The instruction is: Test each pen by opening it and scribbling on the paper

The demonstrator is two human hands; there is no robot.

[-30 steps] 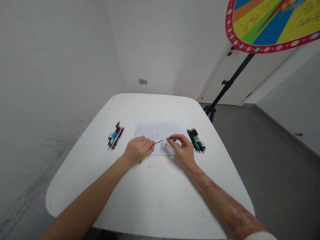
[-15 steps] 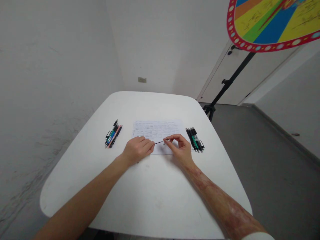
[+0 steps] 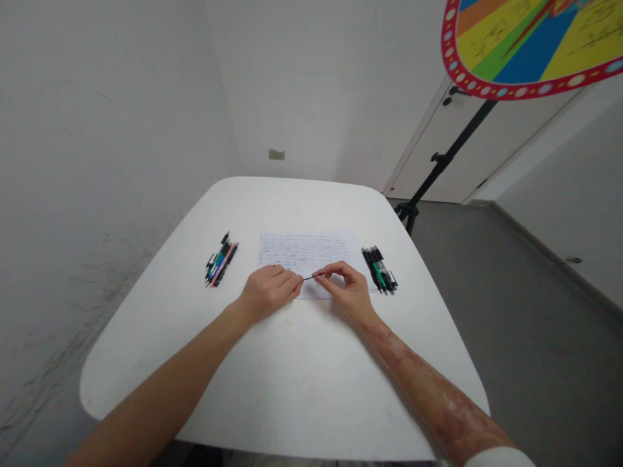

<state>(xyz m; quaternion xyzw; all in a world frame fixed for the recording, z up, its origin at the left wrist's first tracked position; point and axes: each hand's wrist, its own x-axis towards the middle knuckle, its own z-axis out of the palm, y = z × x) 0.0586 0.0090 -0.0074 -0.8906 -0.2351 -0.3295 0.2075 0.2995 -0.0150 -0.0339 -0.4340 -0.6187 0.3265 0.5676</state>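
Perhaps a refill [image 3: 308, 278] between hands [image 3: 271, 289]

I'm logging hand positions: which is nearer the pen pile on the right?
Right. The right hand is just left of that pen pile; the left hand is farther left, beyond the right hand.

The right hand [image 3: 353, 294] is now closer to the left hand [image 3: 270, 290], leaving less of the thin dark rod [image 3: 308, 278] showing between them.
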